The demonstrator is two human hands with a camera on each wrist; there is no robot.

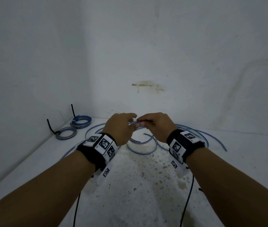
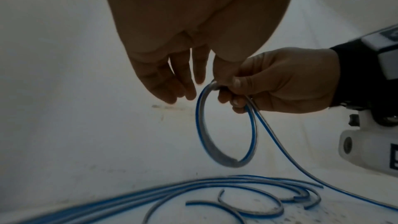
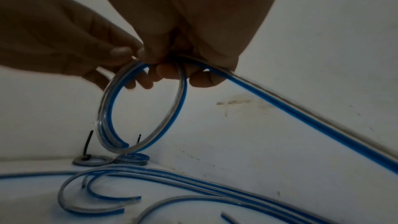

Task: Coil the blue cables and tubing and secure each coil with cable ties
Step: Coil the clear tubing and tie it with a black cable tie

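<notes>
While my right hand [image 2: 286, 81] grips the top of a small tubing loop [image 2: 226, 125] above the table [image 1: 146, 185], my left hand [image 2: 172, 81] hangs loose-fingered beside it, my knuckles hiding where the loop crosses itself.

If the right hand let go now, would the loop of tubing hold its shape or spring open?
Probably spring open: the loop keeps a round hoop only in the right hand's grip. Loose tubing on the floor lies in wide arcs, suggesting springy stiffness. The finished coils needed ties.
</notes>
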